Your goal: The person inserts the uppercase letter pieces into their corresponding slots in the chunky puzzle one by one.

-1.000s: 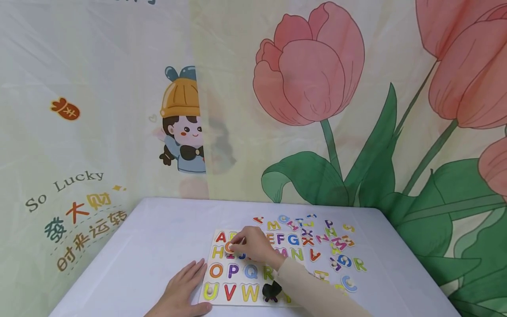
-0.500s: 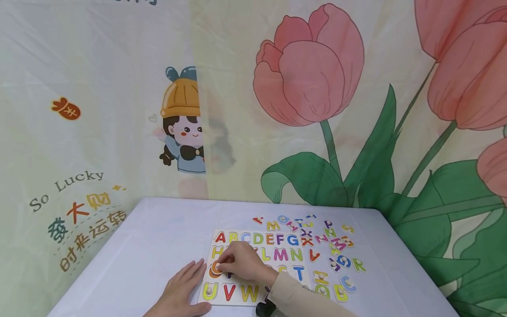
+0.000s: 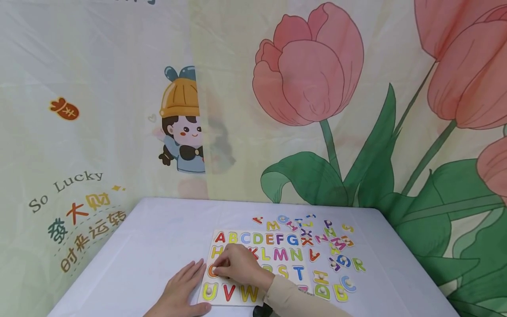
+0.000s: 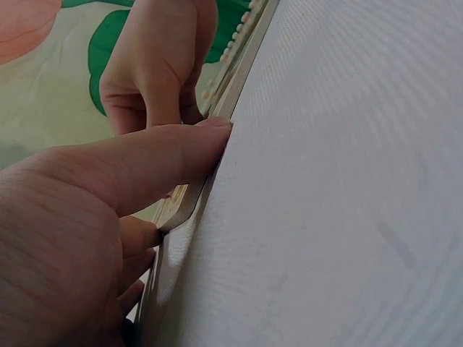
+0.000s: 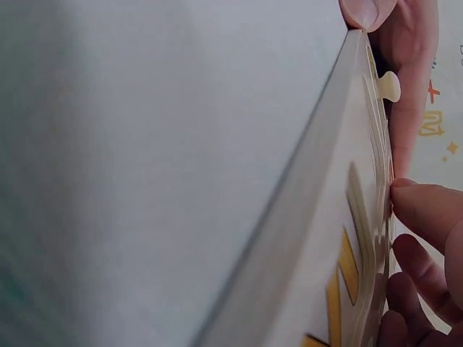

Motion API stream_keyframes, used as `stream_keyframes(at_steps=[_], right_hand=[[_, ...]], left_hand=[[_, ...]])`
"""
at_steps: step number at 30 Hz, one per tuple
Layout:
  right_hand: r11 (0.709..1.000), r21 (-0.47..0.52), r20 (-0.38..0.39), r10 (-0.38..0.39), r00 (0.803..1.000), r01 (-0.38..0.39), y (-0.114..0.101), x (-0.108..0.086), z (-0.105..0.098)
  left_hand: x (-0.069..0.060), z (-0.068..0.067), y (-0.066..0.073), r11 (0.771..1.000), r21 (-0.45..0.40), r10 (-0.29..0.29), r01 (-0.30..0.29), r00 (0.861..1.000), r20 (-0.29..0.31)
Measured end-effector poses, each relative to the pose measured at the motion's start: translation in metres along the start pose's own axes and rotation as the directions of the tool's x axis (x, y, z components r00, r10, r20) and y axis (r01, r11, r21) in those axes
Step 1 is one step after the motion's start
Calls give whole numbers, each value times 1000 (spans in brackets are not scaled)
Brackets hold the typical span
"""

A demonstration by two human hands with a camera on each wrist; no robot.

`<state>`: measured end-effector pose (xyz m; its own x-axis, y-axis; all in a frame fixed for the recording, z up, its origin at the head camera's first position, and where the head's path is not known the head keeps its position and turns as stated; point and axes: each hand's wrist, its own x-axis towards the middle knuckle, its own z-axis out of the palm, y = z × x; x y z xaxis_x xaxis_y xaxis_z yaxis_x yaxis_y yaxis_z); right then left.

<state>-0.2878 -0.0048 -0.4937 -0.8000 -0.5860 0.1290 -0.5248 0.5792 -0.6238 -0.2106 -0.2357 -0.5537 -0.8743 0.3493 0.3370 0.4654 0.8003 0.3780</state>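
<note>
A white alphabet puzzle board (image 3: 277, 246) lies on the table. My right hand (image 3: 242, 265) reaches over its left side and pinches an orange letter O (image 3: 211, 271) at the O space. The right hand hides part of the second and third rows. My left hand (image 3: 180, 286) lies along the board's left edge with its fingers extended. In the left wrist view, the left thumb (image 4: 173, 148) touches the board's side. A yellow U piece (image 3: 210, 291) sits in the bottom-left space; its knob (image 5: 391, 85) stands up in the right wrist view.
Several loose letter pieces lie right of and behind the board, among them a green R (image 3: 358, 264), a blue C (image 3: 348, 284) and a yellow M (image 3: 273, 225). A printed cloth (image 3: 237, 110) hangs behind the white table (image 3: 166, 233).
My right hand has carried the orange O from over the second row down and left to the O space, where it now sits lower. The left hand has stayed in place.
</note>
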Motion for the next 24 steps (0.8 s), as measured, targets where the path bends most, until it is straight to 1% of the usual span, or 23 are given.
stream_keyframes(at_steps=[2, 6, 9, 11, 13, 14, 16, 18, 19, 22, 24], right_hand=[[1000, -12, -8, -10, 1000, 10, -1, 0, 0], [1000, -13, -7, -11, 1000, 11, -2, 0, -1], [1000, 27, 11, -11, 1000, 10, -1, -1, -3], [998, 55, 9, -15, 1000, 14, 0, -1, -6], [998, 59, -14, -28, 1000, 28, 3, 0, -12], [998, 58, -33, -26, 999, 28, 5, 1, -16], [999, 48, -81, -4, 997, 7, 11, 3, -25], [999, 46, -126, 32, 992, -27, 19, 6, -36], [997, 54, -146, 59, 988, -52, 23, 7, -41], [992, 72, -210, 121, 970, -108, 38, 11, -56], [988, 77, -253, 147, 956, -132, 49, 14, -65]], left_hand=[[0, 2, -1, 1000, 11, 11, -11, 1000, -12], [-1, 2, -1, 1000, 7, 0, 0, 1000, -5], [-1, 2, -1, 1000, 15, -16, 16, 1000, 2], [-2, 2, -1, 1000, 17, -20, 20, 1000, 4], [-2, 2, -1, 999, 28, -16, 16, 1000, -3], [-2, 2, -1, 1000, 20, -16, 16, 1000, -5], [-1, 1, 0, 1000, 18, -19, 19, 1000, -3], [-1, -2, 4, 999, 17, -35, 35, 999, 19], [0, -5, 6, 999, 1, -51, 51, 998, 40], [1, -13, 14, 995, -35, -88, 92, 990, 111], [3, -17, 18, 993, -55, -97, 106, 984, 150]])
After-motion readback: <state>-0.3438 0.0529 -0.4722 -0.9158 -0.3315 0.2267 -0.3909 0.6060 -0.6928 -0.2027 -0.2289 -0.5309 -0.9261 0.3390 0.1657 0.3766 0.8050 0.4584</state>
